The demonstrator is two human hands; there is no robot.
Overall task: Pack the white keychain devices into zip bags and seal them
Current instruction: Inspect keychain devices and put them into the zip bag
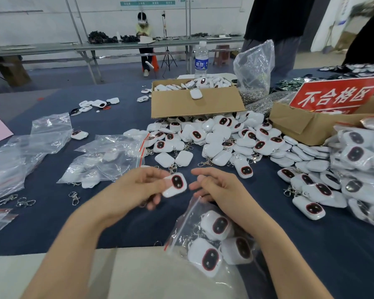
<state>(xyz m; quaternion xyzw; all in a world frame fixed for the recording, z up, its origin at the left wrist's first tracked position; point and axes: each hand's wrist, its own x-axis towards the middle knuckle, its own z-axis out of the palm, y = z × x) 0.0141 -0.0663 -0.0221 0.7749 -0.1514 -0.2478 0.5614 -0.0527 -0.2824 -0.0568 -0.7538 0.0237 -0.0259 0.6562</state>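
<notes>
The landmark is the open cardboard box point(194, 106) in the middle of the table point(311, 244), which is covered with dark blue cloth. Both hands are in front of this box, on the person's side, and well apart from it.

The left hand point(136, 187) grasps one white keychain device point(175, 185) between the thumb and the fingertips. The device is tilted and its dark oval face with a red border looks up. It is in the air above the cloth, in line with the middle of the box, between the two hands.

The right hand point(218, 190) is just beside this device but does not touch it. Its thumb and first finger are loosely curled and free. Its lower fingers pinch the upper edge of a zip bag point(179, 231), at the end of the red strip. The bag hangs down from the hand toward the person, further from the box than the hands are. Three white devices are inside it, with metal rings between them. The mouth of the bag looks not closed, but I cannot tell this surely.

Right against the front of the box lies a big pile of loose devices point(220, 137). To the left of the box and nearer to the person lie other zip bags point(108, 158), some with devices in them, and a few loose metal clasps point(74, 198). Behind the box stands a water bottle point(201, 59). To the right of the box stands a red sign point(335, 96) in a second carton.
</notes>
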